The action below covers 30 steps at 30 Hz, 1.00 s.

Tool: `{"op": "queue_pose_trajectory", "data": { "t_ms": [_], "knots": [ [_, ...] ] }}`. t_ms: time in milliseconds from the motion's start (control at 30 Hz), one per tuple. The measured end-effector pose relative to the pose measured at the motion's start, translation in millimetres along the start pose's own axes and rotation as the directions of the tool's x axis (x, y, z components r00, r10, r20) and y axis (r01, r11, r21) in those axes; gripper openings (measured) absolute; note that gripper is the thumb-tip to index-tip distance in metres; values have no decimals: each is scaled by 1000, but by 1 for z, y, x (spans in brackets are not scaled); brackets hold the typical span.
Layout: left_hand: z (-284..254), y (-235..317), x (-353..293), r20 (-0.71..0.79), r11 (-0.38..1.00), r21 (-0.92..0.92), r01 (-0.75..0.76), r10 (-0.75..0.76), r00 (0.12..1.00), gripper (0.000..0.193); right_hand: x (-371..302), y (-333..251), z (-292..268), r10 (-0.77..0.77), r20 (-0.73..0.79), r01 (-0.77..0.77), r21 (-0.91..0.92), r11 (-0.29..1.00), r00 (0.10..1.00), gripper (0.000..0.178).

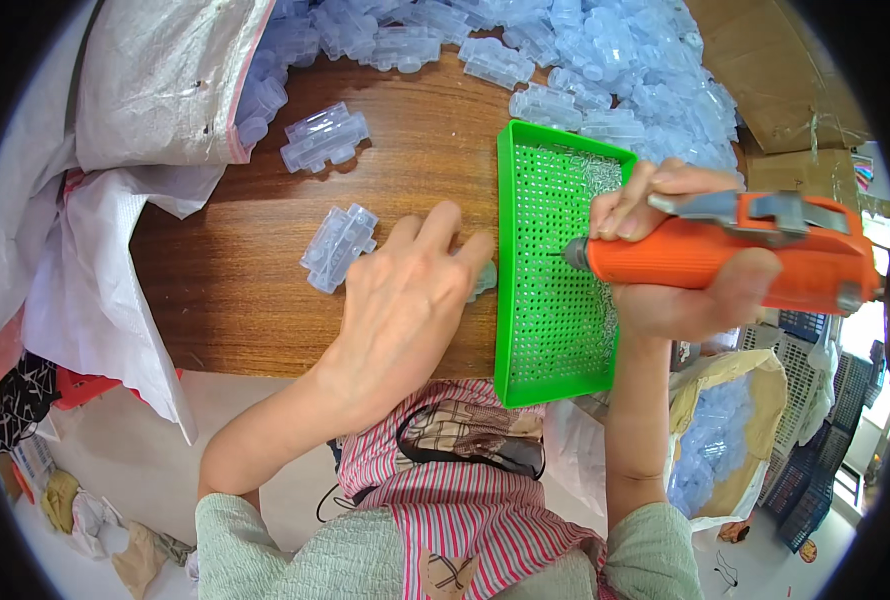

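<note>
My right hand (665, 290) is wrapped round an orange electric screwdriver (705, 255). The tool lies nearly level, its dark tip pointing left above a green perforated tray (508, 300). Small silvery screws (605, 180) are gathered along the tray's right side. Left of the tray, my left hand (410, 285) is closed, fingers bent down over a clear plastic part (484, 281); only a little of that part shows past the fingers. Beside this hand a loose translucent plastic part (339, 247) lies on the brown table, and another similar part (326, 137) lies farther back.
A large heap of translucent parts (615, 60) covers the back of the table (235, 290). White woven sacking (165, 90) hangs over the left side. A cardboard box (775, 75) stands back right. Below right, an open sack (715, 440) holds more translucent parts.
</note>
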<state>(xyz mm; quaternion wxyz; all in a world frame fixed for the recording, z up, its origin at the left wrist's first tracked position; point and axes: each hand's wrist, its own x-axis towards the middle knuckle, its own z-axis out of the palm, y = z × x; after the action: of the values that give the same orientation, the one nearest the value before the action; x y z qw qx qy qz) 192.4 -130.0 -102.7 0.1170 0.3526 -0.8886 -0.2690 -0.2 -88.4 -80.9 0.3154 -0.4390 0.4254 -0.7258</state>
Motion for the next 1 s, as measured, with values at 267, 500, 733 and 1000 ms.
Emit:
{"op": "queue_pose_trajectory", "data": {
  "t_ms": [267, 500, 733, 1000],
  "knots": [
    [9, 4, -11, -251, 990, -133, 55, -87, 964, 27, -18, 21, -7, 34, 37, -21, -308, 951, 999, 76],
    [19, 11, -25, -39, 869, -376, 322, -362, 931, 46, -16, 23, -12, 94, 69, -84, -138, 987, 993, 75],
    [34, 2, -15, -116, 908, -283, 310, -353, 928, 47, -14, 23, -17, -50, 152, 53, -11, 999, 987, 82],
    [26, -8, -10, -4, 788, -540, 295, -353, 936, 37, 1, 4, 7, -193, 386, 158, 120, 980, 902, 89]
  ]
}}
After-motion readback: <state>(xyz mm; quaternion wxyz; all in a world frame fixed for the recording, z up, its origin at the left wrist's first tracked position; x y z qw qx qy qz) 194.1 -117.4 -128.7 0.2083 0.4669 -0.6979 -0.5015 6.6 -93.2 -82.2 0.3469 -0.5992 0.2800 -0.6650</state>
